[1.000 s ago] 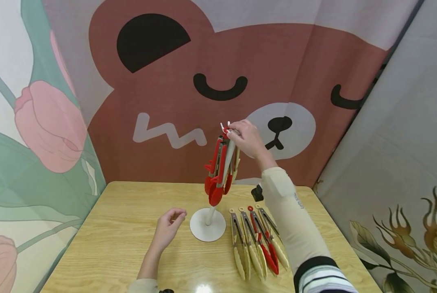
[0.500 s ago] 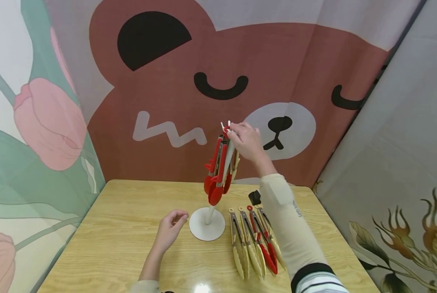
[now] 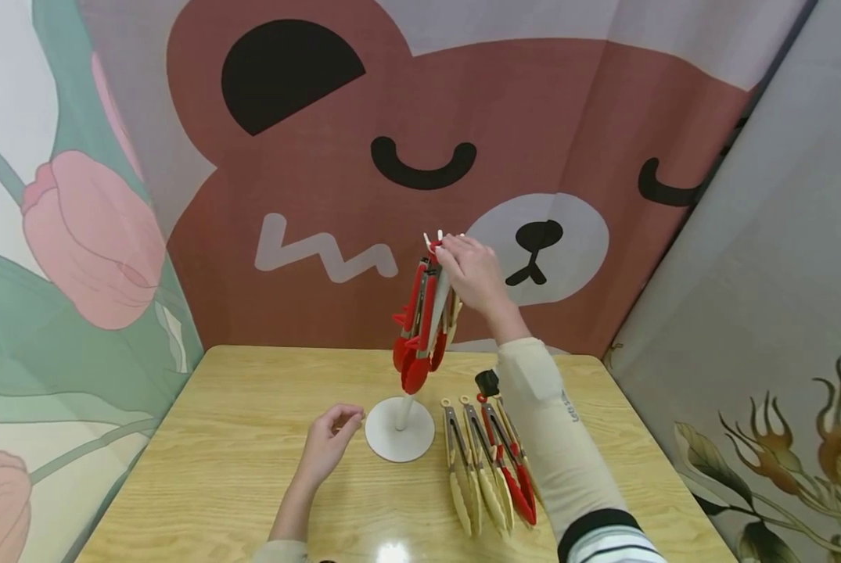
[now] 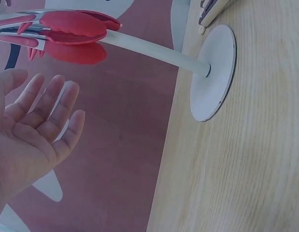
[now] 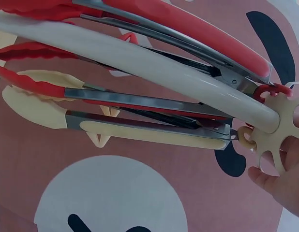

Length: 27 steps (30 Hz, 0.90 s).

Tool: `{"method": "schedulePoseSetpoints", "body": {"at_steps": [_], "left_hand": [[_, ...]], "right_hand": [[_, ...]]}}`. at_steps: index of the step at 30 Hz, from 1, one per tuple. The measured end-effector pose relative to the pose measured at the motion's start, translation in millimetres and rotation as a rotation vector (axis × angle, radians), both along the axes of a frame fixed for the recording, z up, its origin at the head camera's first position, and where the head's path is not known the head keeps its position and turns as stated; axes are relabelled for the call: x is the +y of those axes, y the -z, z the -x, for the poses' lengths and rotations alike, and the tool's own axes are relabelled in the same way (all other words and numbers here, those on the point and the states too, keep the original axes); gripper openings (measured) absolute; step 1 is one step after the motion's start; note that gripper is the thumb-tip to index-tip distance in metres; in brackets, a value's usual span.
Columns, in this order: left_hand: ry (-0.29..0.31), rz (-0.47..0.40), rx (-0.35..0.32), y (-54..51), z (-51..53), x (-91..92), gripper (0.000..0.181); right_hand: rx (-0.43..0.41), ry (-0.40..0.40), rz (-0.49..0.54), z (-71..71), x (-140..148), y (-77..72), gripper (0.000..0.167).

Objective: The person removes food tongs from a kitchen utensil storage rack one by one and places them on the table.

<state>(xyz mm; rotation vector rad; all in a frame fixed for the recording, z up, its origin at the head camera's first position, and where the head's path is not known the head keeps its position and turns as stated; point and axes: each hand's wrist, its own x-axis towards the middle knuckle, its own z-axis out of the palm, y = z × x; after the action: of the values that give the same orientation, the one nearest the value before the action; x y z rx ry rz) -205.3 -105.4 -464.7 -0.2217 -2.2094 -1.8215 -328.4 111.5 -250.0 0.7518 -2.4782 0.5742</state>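
A white stand with a hooked rack at its top stands mid-table. Several red tongs hang from it, along with cream tongs whose ring sits at a hook in the right wrist view. My right hand grips the rack's rim, thumb on the near side and fingers partly hidden behind it. To the left of the round base, my left hand hovers with relaxed fingers, holding nothing; in the left wrist view its palm shows below the hanging red tongs.
Right of the base lie cream tongs and red tongs in a row on the wooden table, partly covered by my right sleeve. Behind the table hangs a bear-print curtain.
My right hand has shifted slightly at the top of the stand, its fingers reaching flatter over the rack, and the forearm has swung a little left. The left hand has barely moved.
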Motion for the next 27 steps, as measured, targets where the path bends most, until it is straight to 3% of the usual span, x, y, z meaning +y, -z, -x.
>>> {"method": "schedulePoseSetpoints", "body": {"at_steps": [8,10,12,20,27], "left_hand": [[0.012,0.009,-0.014,-32.1,-14.7,6.4,0.011],[0.013,0.015,-0.01,-33.1,-14.7,7.5,0.012],[0.018,0.016,-0.001,-31.0,-12.5,8.0,0.012],[0.019,0.005,-0.002,-4.1,1.7,7.5,0.01],[0.024,0.018,0.03,0.1,1.7,8.2,0.011]], "right_hand": [[0.011,0.006,0.015,1.6,-2,0.9,0.043],[0.02,0.011,0.016,2.0,-2,1.2,0.043],[0.026,0.014,0.021,2.0,-2,1.4,0.043],[0.061,0.027,0.055,1.0,-4,3.9,0.045],[0.095,0.041,0.087,2.2,-5,5.8,0.044]]}}
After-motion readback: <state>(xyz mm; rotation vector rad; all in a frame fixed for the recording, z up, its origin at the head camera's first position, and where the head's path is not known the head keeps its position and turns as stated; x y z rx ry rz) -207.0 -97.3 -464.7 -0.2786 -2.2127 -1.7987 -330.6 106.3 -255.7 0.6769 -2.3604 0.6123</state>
